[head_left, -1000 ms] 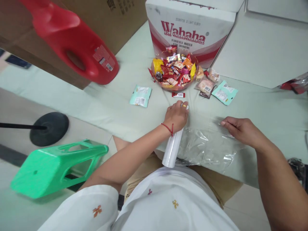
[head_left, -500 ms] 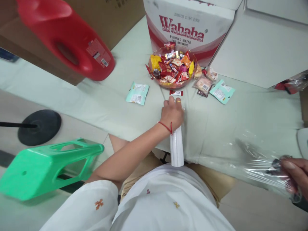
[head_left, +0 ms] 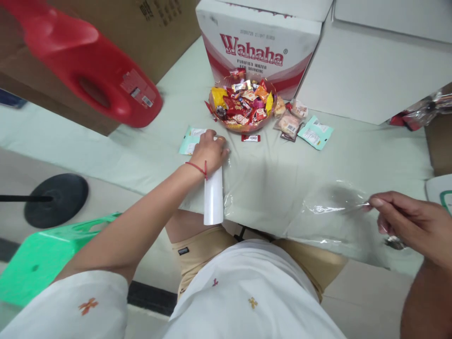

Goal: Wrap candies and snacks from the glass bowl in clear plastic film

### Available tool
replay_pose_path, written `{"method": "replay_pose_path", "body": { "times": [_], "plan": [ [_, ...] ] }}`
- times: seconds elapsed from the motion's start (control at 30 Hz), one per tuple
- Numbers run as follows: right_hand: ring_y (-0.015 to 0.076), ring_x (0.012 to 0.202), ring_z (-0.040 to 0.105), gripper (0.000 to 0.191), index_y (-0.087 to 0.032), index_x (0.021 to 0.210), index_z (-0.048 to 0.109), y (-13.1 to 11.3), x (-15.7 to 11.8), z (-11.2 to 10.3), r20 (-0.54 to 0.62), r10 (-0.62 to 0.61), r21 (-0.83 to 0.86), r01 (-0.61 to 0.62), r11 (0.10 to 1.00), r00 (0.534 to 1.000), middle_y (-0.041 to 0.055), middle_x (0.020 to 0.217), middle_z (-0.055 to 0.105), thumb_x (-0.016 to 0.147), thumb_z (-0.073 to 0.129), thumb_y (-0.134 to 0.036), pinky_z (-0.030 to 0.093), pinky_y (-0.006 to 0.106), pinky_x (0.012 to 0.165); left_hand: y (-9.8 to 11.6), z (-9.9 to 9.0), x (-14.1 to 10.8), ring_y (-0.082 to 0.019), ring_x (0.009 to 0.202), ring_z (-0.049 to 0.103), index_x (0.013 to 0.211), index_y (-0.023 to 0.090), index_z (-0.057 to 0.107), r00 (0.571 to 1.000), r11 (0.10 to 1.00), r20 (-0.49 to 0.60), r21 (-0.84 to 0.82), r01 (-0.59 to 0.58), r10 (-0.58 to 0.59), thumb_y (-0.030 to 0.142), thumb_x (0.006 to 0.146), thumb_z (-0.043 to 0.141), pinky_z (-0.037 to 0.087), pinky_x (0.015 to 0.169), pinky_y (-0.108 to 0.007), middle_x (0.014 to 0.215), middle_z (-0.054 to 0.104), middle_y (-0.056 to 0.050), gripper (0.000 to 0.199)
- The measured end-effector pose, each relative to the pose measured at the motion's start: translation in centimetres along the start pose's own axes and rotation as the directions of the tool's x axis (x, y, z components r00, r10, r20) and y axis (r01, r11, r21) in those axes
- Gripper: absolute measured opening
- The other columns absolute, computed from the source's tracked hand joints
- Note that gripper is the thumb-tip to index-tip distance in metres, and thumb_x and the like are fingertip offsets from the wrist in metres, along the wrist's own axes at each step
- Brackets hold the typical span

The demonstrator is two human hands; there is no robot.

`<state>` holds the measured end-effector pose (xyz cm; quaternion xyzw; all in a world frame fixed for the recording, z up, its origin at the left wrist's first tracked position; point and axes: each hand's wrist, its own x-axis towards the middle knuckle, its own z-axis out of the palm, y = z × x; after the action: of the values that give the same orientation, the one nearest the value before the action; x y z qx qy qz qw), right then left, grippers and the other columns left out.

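Note:
My left hand rests with curled fingers on the far end of a white roll of clear film, beside a mint green packet. My right hand, at the right, pinches the edge of the clear plastic film. The film stretches over the table between the two hands. Something small and shiny is under my right hand; I cannot make out what it is.
A bowl of wrapped candy stands before a Wahaha carton. Several packets lie right of it, including a green one. A red jug is at the left, a green stool below.
My left hand and the roll have moved left, up to the green packet. My right hand has come further into view, and the film now spans more of the table.

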<state>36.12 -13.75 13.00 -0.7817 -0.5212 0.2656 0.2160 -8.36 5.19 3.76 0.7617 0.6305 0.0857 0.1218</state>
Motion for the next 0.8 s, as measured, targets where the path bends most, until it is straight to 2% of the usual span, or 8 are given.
{"method": "replay_pose_path", "body": {
  "times": [0.1,0.17,0.23,0.33,0.47,0.53,0.6,0.8],
  "plan": [
    [0.0153,0.047,0.053,0.052,-0.026,0.089,0.076,-1.3,2.0,0.4,0.173,-0.153,-0.041,0.163,0.986,0.973,0.001,0.054,0.059,0.084,0.061,-0.076,0.043,0.029,0.048,0.2,-0.4,-0.5,-0.043,0.143,0.038,0.124,0.02,0.062,0.989,0.999,-0.146,-0.041,-0.022,0.016,0.04,0.091,0.06,0.035,0.118,-0.065,0.145,0.047,-0.02,0.039],
    [0.0138,0.048,0.053,0.051,-0.024,0.09,0.076,-2.3,3.5,1.1,0.197,-0.239,-0.042,0.252,0.967,0.951,0.0002,0.054,0.058,0.089,0.059,-0.072,0.043,0.028,0.052,2.0,-1.2,-1.6,-0.04,0.147,0.033,0.124,0.021,0.061,0.96,0.996,-0.278,-0.077,-0.05,0.026,0.04,0.092,0.06,0.026,0.124,-0.063,0.145,0.047,-0.018,0.037],
    [0.0128,0.048,0.053,0.051,-0.023,0.09,0.076,-3.5,5.0,2.2,0.262,-0.288,-0.007,0.3,0.954,0.921,0.0,0.056,0.059,0.09,0.058,-0.071,0.042,0.028,0.052,5.0,-1.8,-2.6,-0.035,0.142,0.042,0.121,0.019,0.061,0.936,0.971,-0.344,-0.193,-0.143,0.069,0.04,0.098,0.054,0.033,0.122,-0.056,0.139,0.051,-0.017,0.032],
    [0.0118,0.049,0.053,0.054,-0.022,0.089,0.075,-5.2,7.7,4.4,0.369,-0.294,0.081,0.284,0.955,0.882,0.0005,0.063,0.064,0.087,0.06,-0.074,0.04,0.026,0.051,10.1,-0.6,-2.5,-0.027,0.128,0.057,0.124,0.018,0.059,0.942,0.8,-0.215,-0.5,-0.331,0.256,0.045,0.101,0.049,0.048,0.111,-0.044,0.13,0.059,-0.015,0.037],
    [0.0103,0.05,0.053,0.055,-0.022,0.089,0.076,-6.7,11.1,7.5,0.491,-0.292,0.181,0.232,0.956,0.821,0.0015,0.075,0.07,0.082,0.066,-0.075,0.042,0.025,0.05,14.2,3.5,0.8,-0.024,0.128,0.059,0.135,0.016,0.053,0.946,0.57,0.045,-0.807,-0.155,0.321,0.046,0.097,0.057,0.047,0.109,-0.038,0.134,0.062,-0.015,0.049],
    [0.0094,0.049,0.053,0.054,-0.021,0.091,0.076,-7.1,12.5,8.5,0.529,-0.307,0.225,0.218,0.95,0.791,0.002,0.081,0.072,0.08,0.068,-0.074,0.043,0.025,0.05,14.5,5.1,2.4,-0.023,0.11,0.067,0.118,0.016,0.062,0.888,0.528,0.226,-0.849,-0.022,0.401,0.049,0.094,0.059,0.052,0.094,-0.034,0.112,0.071,-0.01,0.041],
    [0.0087,0.05,0.052,0.053,-0.021,0.094,0.075,-7.1,13.6,9.2,0.561,-0.319,0.262,0.201,0.944,0.764,0.0016,0.081,0.072,0.08,0.07,-0.072,0.043,0.025,0.051,13.9,5.9,3.3,-0.018,0.085,0.066,0.094,0.015,0.065,0.855,0.521,0.282,-0.853,0.016,0.435,0.047,0.089,0.064,0.05,0.077,-0.029,0.086,0.069,-0.004,0.032],
    [0.0094,0.057,0.051,0.056,-0.017,0.102,0.074,-5.6,15.7,8.9,0.646,-0.283,0.304,0.101,0.947,0.709,-0.0033,0.066,0.063,0.067,0.086,-0.06,0.04,0.024,0.056,11.5,6.0,3.8,-0.011,0.057,0.048,0.08,0.018,0.055,0.916,0.541,0.188,-0.84,-0.037,0.355,0.037,0.088,0.063,0.036,0.06,-0.024,0.063,0.053,0.006,0.021]
  ]
}}
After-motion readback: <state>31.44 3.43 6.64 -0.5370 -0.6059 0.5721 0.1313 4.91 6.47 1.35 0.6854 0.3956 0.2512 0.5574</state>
